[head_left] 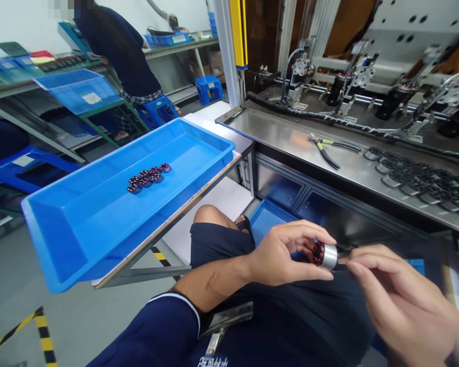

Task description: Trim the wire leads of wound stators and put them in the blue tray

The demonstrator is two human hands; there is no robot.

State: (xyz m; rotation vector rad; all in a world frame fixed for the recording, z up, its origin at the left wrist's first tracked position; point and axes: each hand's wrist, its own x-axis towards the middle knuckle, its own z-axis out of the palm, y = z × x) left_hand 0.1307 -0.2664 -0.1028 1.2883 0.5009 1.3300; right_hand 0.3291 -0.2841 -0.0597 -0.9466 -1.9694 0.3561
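Note:
My left hand [279,252] grips a small round motor [328,256] between thumb and fingers, above my lap. A silver metal ring forms its right side, and red-and-black windings show on its left. Close by on the right, my right hand [401,300] is closed in a pinch at the motor's far end. Thin dark strands seem to run between motor and fingertips, but what the fingers hold is too small to make out. Several similar motors [145,177] stand grouped in the long blue tray [92,224] at the left.
Cutting pliers with green-and-black handles [325,153] lie on the metal ledge [268,127]. Rows of black-and-silver motor parts [416,176] fill its right end, before a machine with fixtures [352,86]. A co-worker [118,51] sits at a bench behind. A blue bin [270,219] is below.

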